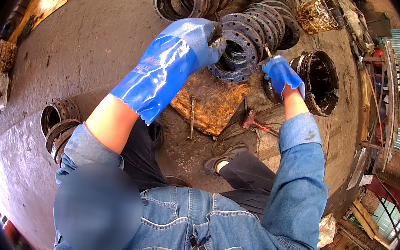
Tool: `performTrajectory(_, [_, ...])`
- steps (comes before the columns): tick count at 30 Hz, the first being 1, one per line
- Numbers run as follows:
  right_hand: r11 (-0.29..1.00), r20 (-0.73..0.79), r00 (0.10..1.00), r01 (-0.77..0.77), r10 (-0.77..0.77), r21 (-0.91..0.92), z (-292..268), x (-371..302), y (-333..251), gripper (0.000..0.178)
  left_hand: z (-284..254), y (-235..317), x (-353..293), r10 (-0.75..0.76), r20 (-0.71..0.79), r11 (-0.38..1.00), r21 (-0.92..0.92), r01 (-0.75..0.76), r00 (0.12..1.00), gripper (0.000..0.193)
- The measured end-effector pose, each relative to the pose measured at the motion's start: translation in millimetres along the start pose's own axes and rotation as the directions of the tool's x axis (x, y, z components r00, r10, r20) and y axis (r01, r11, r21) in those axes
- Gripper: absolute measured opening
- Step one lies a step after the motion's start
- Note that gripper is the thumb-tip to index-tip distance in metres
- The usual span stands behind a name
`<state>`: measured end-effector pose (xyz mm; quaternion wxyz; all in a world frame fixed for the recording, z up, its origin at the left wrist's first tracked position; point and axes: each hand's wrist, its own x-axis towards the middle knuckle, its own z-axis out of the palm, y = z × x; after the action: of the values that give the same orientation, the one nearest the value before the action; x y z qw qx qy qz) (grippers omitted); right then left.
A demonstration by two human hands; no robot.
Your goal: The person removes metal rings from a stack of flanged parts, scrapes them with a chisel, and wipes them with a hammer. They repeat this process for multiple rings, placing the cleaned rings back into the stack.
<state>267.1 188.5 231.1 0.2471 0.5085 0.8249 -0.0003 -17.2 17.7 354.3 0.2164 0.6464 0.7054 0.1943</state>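
My left hand, in a long blue rubber glove, is curled at the left edge of a steel flange ring with bolt holes. Its dark, grimy fingertips appear closed on the rim, partly hidden. My right hand, in a short blue glove, grips a thin stick-like tool. The tool's pale end points up beside the ring's right side; the rest is hidden in the fist. The ring leans at the front of a row of similar black, oily rings, above a brown, stained block.
A red-headed hammer and a metal rod lie near my feet. Right of my right hand stands a black-coated bucket; a stained bucket lies beyond. More rings rest at the left. Scrap and timber line the right side.
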Motion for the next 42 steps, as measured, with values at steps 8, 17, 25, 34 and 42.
performTrajectory(8, [0.922,0.125,0.960,-0.276,0.251,0.271,77,-4,-14,0.046,4,-9,-11,0.085,-0.070,0.996,-0.015,-0.087,0.994,0.036])
performTrajectory(17, [0.668,0.151,0.942,-0.321,0.301,0.672,150,-25,-92,0.043,-7,-10,-17,0.009,0.043,0.997,0.074,-0.012,0.999,0.039])
performTrajectory(25, [0.754,0.108,0.970,-0.238,0.219,0.612,-43,-70,-18,0.032,-3,-6,-12,0.087,0.046,0.993,0.071,-0.090,0.995,0.040])
performTrajectory(34, [0.997,0.003,0.999,0.041,-0.041,-0.067,17,-15,10,0.019,-7,-8,-13,0.048,0.041,0.997,0.062,-0.050,0.998,0.042])
performTrajectory(42, [0.851,0.022,0.981,-0.177,0.191,0.495,98,3,-45,0.044,-24,-12,-25,-0.038,0.095,0.994,0.110,0.028,0.995,0.041])
